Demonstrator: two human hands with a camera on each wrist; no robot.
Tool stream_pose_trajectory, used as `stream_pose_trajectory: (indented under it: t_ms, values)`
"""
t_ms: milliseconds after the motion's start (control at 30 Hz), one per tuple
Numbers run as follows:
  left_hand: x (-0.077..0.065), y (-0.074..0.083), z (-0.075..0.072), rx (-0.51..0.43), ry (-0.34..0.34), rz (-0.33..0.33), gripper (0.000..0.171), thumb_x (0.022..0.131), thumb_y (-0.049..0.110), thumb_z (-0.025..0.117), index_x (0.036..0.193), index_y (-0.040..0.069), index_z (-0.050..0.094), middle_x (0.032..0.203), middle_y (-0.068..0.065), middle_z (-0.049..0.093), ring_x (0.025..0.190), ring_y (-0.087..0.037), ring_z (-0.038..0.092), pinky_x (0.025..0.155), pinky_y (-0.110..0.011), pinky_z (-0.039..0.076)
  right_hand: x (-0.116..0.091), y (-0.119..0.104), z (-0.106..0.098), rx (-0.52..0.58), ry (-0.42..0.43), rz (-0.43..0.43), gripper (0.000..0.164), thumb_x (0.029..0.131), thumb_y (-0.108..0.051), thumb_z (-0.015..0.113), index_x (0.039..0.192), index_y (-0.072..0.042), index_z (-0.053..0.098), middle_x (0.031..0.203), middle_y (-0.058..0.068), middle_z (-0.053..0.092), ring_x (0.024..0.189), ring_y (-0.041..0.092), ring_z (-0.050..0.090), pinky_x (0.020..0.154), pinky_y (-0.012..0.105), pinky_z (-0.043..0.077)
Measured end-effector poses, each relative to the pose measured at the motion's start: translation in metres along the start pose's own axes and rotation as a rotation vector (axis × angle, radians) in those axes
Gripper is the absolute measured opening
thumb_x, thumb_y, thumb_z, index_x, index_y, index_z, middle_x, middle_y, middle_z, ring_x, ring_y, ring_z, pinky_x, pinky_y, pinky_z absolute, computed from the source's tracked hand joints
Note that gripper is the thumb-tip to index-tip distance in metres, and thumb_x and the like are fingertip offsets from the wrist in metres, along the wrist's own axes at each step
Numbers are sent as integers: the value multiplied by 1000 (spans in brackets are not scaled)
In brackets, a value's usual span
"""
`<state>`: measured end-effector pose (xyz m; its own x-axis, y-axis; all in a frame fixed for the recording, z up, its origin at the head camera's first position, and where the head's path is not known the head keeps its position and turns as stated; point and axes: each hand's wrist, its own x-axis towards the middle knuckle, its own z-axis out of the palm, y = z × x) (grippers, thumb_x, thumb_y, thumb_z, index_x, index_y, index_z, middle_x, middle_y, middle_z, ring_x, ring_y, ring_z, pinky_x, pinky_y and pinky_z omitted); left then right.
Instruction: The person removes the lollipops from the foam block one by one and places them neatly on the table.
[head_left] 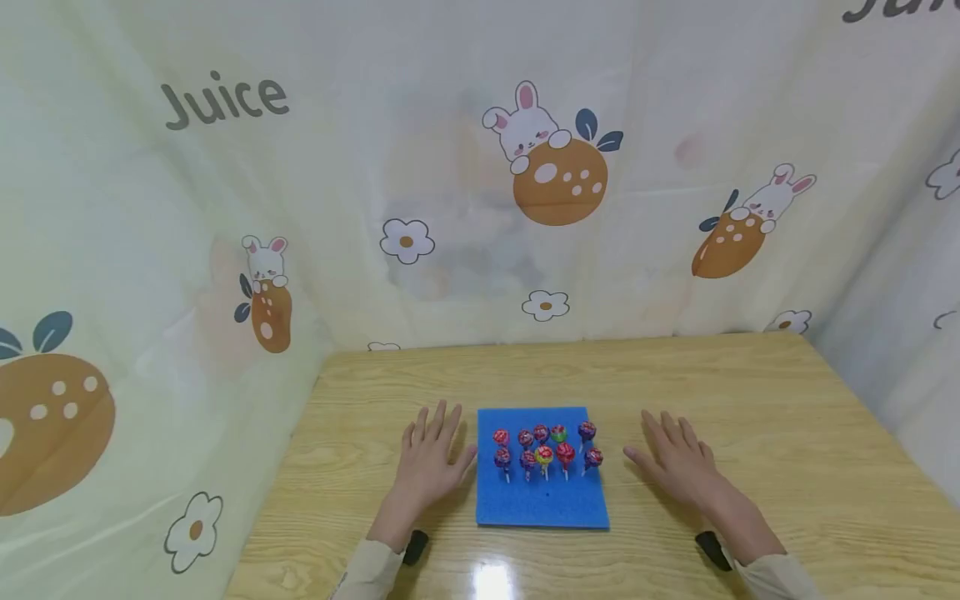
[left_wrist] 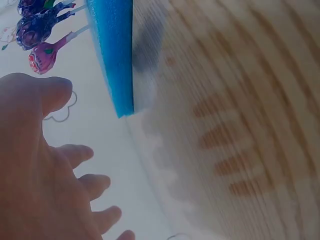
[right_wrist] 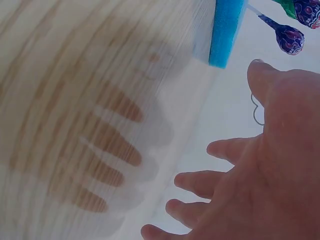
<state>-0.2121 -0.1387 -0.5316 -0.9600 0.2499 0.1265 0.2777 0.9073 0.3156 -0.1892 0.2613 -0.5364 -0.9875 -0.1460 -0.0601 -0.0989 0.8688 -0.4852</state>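
The left hand [head_left: 427,471], its grip spread and holding nothing, is just beside the blue foam board [head_left: 542,508]. Ten wrapped lollipops [head_left: 543,455] stand there in two rows, the foam probably keeping them upright and apart, set back from its near edge. A gap of worktop [head_left: 645,550] separates the right hand [head_left: 678,468], grip likewise spread, unladen.

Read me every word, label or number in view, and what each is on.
"Juice": on the cloth backdrop, upper left in the head view.
"Ju…": same backdrop, top right, cut off by the picture's edge.
Lollipop wrappers: printed, but too small or blurred to read.
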Motion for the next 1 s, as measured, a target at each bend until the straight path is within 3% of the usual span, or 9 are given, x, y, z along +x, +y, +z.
stream_pose_trajectory:
  t_ms: [233,367,500,700,833,1000]
  values:
    - [2,3,3,2,-19,62,66,103,48,47,160,18,30,167,-14,23,153,-46,16,119,-66,19,3,-6,-1,-22,40,-41,81,102,-57,46,158,-3,24,159,37,19,144,62,13,107,80,16]
    - [2,7,2,-21,-78,110,66,103,48,46,160,18,29,168,-15,19,154,-47,13,119,-66,21,8,-12,0,-4,146,-193,63,103,-37,56,150,1,39,153,35,36,140,57,31,108,75,28]
    - [1,10,4,-14,-142,137,66,103,52,44,160,21,29,169,-15,15,154,-46,11,119,-66,22,14,-20,3,21,240,-380,46,98,-13,65,140,1,53,143,29,51,132,49,46,105,66,40]
    - [0,11,8,6,-186,155,67,100,59,48,157,27,36,169,-12,15,155,-45,11,120,-64,23,21,-31,5,-60,329,-609,49,86,0,75,133,-3,61,135,19,59,124,36,56,97,54,51]
    - [0,12,12,17,-187,158,68,98,60,51,156,26,39,169,-11,16,155,-44,13,119,-63,25,26,-32,7,-107,388,-688,52,80,2,80,130,-5,63,132,17,62,120,33,59,93,50,53]
    - [-1,13,12,32,-191,152,68,98,59,51,156,25,39,169,-11,16,155,-44,13,119,-63,25,31,-31,12,-107,417,-713,51,77,0,83,125,-5,65,127,17,63,117,32,60,92,49,54]
